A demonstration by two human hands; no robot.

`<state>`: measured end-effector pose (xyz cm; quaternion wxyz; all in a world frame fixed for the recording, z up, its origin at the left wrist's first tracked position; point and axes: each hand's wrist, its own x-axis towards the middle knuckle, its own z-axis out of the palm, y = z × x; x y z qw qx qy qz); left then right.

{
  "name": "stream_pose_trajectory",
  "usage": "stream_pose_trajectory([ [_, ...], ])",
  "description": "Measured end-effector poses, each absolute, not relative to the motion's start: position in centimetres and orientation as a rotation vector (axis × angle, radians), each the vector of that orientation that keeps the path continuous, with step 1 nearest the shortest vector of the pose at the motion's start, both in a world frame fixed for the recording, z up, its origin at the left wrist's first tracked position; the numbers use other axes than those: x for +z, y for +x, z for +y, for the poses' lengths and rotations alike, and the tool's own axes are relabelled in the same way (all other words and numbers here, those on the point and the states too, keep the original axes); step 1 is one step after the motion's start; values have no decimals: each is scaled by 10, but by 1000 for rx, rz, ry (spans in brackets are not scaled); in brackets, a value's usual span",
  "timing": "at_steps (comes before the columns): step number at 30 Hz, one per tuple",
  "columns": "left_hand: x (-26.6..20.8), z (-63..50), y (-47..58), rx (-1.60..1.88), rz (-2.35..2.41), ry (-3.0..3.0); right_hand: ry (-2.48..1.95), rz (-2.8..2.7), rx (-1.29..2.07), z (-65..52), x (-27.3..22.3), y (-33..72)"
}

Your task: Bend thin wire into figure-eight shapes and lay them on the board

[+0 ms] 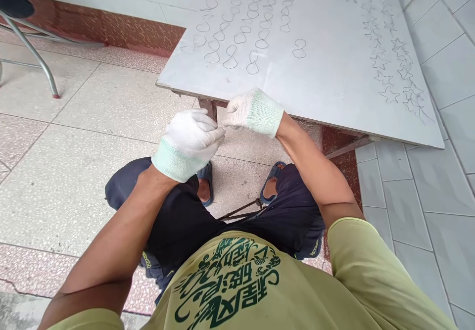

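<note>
My left hand (190, 142), in a white knit glove with a pale green cuff, is closed with the fingers bent together above the floor, just short of the table's front edge. Facing it, my right hand (256, 110) wears a matching glove and is also closed, its fingertips close to those of the left. Whatever the fingers pinch is too small or hidden to make out. Beyond the hands, several thin wire figure-eights (253, 63) lie in rows on the white tabletop (322, 87). Thin wire stars (389, 94) are lined up along its right side.
Grey wall tiles (449, 181) border the table on the right. A metal-legged chair (46, 70) stands at far left on the speckled tile floor (96, 102). Below the hands are my knees and sandals (272, 181), with a thin dark bar (241, 210) between the legs.
</note>
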<state>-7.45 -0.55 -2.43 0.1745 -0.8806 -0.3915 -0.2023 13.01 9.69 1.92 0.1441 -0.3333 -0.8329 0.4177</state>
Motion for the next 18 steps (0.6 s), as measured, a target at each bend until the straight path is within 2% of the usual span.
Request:
stream_pose_trajectory([
  [3, -19, 2, -77, -527, -1020, -2504, -948, -2439, 1177, 98, 16, 130],
  [7, -14, 9, -78, -414, -1134, -2501, -967, -2437, 1113, 99, 15, 128],
  [18, -14, 10, -70, -583, -1183, -2462, -933, -2451, 1121, 100, 24, 129],
])
